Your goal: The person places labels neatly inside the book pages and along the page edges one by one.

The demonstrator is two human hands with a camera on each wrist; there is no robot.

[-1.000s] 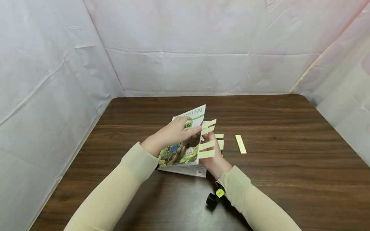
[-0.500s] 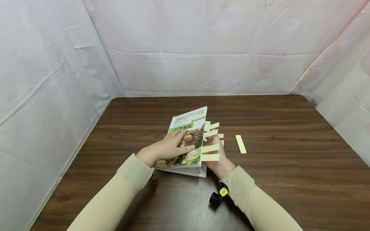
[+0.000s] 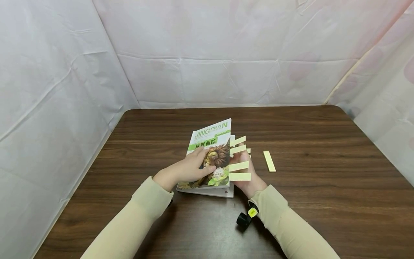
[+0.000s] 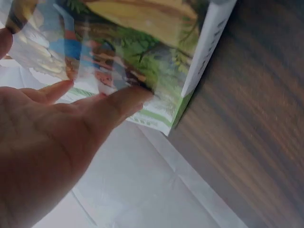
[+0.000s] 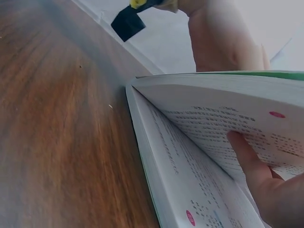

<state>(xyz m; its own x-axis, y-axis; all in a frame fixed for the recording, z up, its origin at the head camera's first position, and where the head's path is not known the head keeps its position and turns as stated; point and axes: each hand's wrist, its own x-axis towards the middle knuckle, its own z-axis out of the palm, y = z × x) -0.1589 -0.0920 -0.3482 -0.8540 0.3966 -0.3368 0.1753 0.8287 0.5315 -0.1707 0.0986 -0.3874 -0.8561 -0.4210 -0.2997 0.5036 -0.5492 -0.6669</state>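
A paperback book (image 3: 220,153) with a lion on its cover lies partly open on the table, its upper part lifted at the right side. My left hand (image 3: 185,170) rests on the cover with fingers spread; the left wrist view shows its fingertips on the glossy picture. From the right, my right hand (image 3: 254,181) reaches between the pages, and in the right wrist view a straight thumb or finger (image 5: 249,159) touches the underside of the raised printed pages (image 5: 213,114). Pale yellow sticky tabs (image 3: 240,176) stick out from the right edge, partly covering the right hand.
A pale yellow pad of sticky strips (image 3: 269,162) lies on the dark wooden table (image 3: 317,169), right of the book. A small black camera (image 3: 243,220) hangs at the right wrist. White sheeting (image 3: 210,79) rises behind the table and at its sides.
The left hand has slid down and left over the cover, uncovering the title. The raised part with its tabs and the right hand have shifted slightly right. The strip pad has stayed put.
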